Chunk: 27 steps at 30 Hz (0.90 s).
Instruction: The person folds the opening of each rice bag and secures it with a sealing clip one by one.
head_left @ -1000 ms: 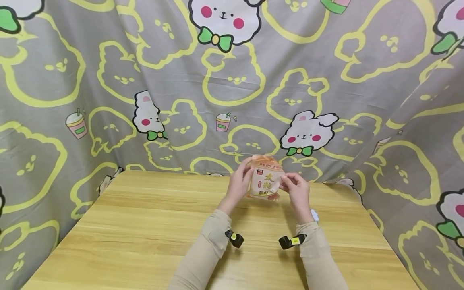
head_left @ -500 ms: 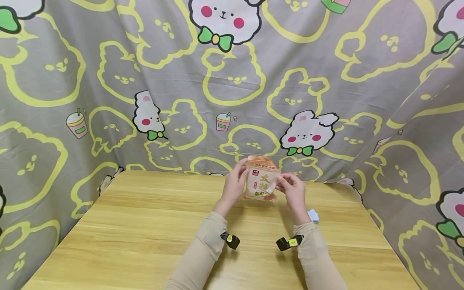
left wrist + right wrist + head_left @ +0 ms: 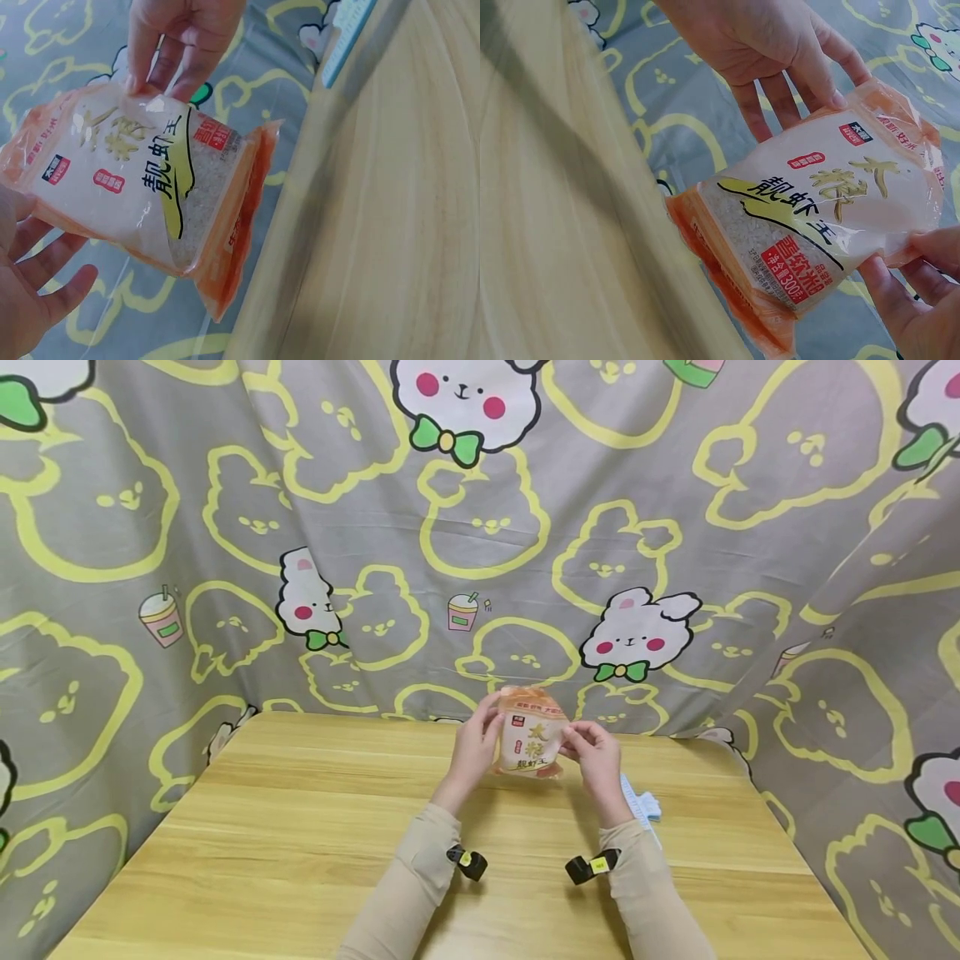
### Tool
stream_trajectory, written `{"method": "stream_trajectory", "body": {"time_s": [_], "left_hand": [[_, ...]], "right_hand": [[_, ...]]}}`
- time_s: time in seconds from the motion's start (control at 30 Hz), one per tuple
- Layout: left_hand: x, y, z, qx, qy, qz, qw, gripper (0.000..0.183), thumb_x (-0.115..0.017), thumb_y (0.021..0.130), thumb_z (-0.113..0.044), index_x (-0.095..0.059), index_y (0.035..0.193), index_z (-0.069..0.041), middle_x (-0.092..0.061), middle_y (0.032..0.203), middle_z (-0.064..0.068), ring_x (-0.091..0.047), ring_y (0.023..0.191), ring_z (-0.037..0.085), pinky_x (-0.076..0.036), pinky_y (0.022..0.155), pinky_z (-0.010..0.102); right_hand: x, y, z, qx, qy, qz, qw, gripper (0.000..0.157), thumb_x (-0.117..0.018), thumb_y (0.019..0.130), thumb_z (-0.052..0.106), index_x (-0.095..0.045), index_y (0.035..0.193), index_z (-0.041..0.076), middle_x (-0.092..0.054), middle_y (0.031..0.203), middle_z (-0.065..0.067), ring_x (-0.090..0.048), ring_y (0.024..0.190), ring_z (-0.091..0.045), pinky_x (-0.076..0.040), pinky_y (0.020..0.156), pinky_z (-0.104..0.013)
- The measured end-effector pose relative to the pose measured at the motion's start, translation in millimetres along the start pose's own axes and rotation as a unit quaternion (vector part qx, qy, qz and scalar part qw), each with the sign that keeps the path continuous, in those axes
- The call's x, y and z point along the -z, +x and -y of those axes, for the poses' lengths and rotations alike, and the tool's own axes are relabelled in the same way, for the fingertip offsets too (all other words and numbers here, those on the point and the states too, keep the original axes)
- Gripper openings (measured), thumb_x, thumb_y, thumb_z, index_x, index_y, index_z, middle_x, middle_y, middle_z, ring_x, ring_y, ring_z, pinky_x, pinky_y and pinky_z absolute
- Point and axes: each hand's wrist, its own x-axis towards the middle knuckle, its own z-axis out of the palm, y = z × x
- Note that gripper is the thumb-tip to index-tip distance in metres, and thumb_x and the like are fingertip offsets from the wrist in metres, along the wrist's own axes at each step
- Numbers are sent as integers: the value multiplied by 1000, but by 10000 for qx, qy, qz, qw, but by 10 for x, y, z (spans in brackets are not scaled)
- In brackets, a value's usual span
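A small bag of rice (image 3: 531,735), orange and white with gold and black lettering, is held up over the far part of the table. My left hand (image 3: 474,745) grips its left edge, thumb at the front face and the other fingers behind. On the opposite edge, my right hand (image 3: 596,760) pinches the bag between thumb and fingertips. Through a window low on the bag (image 3: 810,217), white grains show in the right wrist view. The right hand (image 3: 184,37) appears at the top of the left wrist view.
Beside my right wrist lie a light blue strip with markings (image 3: 637,810), like a ruler, and a small light blue thing (image 3: 651,806). The wooden table (image 3: 300,860) ends at a grey patterned curtain (image 3: 375,527). Black cameras (image 3: 468,862) sit on both wrists.
Both hands have moved left with the bag of rice, its front still facing me. More of the light blue things has come into sight beside the right wrist.
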Motion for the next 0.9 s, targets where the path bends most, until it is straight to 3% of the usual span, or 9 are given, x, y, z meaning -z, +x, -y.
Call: {"method": "stream_trajectory", "body": {"time_s": [0.27, 0.53, 0.9], "left_hand": [[72, -60, 46, -9, 41, -143, 9999, 36, -50, 102, -19, -50, 138, -23, -71, 113, 15, -70, 99, 26, -58, 86, 37], [124, -105, 54, -115, 173, -301, 9993, 34, -52, 101, -15, -53, 135, -18, -72, 110, 17, -71, 93, 28, -59, 82, 37], [170, -143, 79, -136, 342, -530, 9979, 33, -53, 101, -15, -55, 133, -16, -73, 106, 17, -72, 89, 29, -60, 77, 39]], "right_hand": [[-75, -52, -32, -194, -97, 135, 9997, 9, -62, 91, -2, -60, 98, -9, -66, 73, 6, -65, 66, -7, -60, 67, -24], [-126, -85, -68, -160, -171, 222, 9995, 22, -63, 91, -1, -57, 105, -18, -64, 74, 5, -64, 66, -7, -60, 68, -25], [-207, -128, -129, -182, -160, 284, 9993, 22, -62, 92, -2, -57, 106, -18, -63, 75, 3, -63, 66, -7, -60, 67, -25]]}}
